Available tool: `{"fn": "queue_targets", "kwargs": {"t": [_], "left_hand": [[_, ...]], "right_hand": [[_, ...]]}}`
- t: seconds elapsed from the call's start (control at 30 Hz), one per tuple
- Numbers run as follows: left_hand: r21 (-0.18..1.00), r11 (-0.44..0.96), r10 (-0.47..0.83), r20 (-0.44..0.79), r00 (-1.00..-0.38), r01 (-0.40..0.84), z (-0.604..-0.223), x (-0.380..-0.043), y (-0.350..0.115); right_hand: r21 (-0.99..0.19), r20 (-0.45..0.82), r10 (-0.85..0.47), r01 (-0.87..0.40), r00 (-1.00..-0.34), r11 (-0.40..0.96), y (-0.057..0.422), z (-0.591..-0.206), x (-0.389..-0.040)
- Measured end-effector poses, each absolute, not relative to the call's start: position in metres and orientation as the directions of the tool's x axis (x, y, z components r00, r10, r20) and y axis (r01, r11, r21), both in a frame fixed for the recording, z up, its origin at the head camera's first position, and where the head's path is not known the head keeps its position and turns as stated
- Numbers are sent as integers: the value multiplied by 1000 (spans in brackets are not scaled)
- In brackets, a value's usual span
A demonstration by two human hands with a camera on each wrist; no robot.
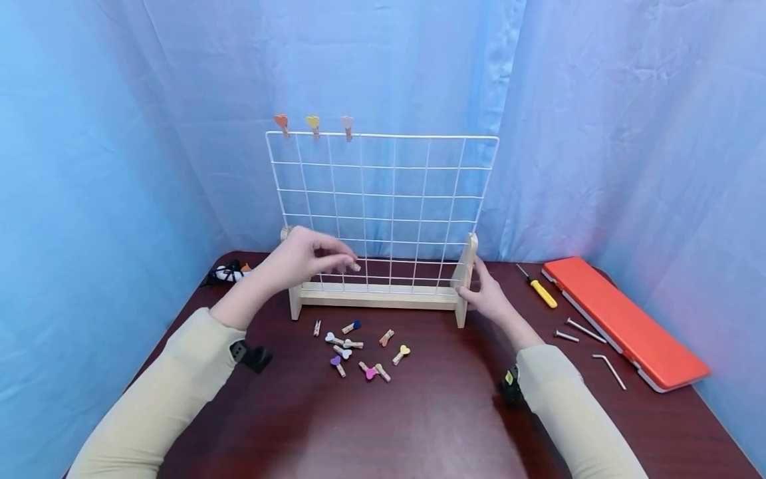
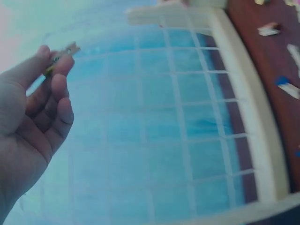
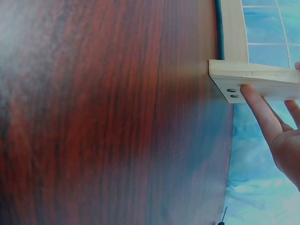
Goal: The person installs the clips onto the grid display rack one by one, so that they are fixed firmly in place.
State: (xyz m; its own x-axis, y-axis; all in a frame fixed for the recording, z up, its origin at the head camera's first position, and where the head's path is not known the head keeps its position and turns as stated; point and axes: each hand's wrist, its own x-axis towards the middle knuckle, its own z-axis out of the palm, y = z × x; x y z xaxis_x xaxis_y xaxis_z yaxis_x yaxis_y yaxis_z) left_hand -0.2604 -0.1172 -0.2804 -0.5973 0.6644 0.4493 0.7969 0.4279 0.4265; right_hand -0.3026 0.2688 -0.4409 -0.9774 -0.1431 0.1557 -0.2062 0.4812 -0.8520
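Note:
My left hand (image 1: 308, 256) is raised in front of the lower left of a white wire grid panel (image 1: 393, 193). Between its thumb and fingers it pinches a small wooden clothespin (image 2: 65, 51) with a bit of yellow on it. My right hand (image 1: 491, 299) grips the right side piece of the wooden stand (image 1: 469, 273) that bears the panel; the right wrist view shows a finger against its outer face. Orange (image 1: 282, 123), yellow (image 1: 314, 124) and pale pink (image 1: 348, 126) heart clothespins sit clipped on the panel's top wire, towards the left.
Several heart clothespins, among them a purple one (image 1: 338, 366) and a pink one (image 1: 368, 371), lie before the stand. On the right are a yellow-handled screwdriver (image 1: 543, 293), bolts (image 1: 585, 329), a hex key (image 1: 610, 370) and an orange case (image 1: 628, 322). Curtains surround the table (image 1: 431, 412).

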Motion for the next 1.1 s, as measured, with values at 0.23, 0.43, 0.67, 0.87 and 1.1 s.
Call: {"fn": "queue_targets", "kwargs": {"t": [0.23,0.43,0.67,0.87,1.1], "left_hand": [[446,471,570,504,-649,761,-239,-263,-99],[473,437,463,610,-643,765,-212,-273,-91],[337,532,380,724,-575,777,-177,-289,-81],[180,632,397,760,-515,754,-149,-306,-70],[8,685,527,685,-503,728,-128,-321,-58]], "right_hand": [[-870,140,-153,-196,-978,453,261,-427,-292],[-866,139,-157,-197,-978,460,254,-418,-284],[-871,140,-154,-196,-978,451,263,-430,-297],[-860,155,-157,-211,-975,464,269,-441,-304],[-877,144,-170,-205,-975,434,261,-428,-294]]}}
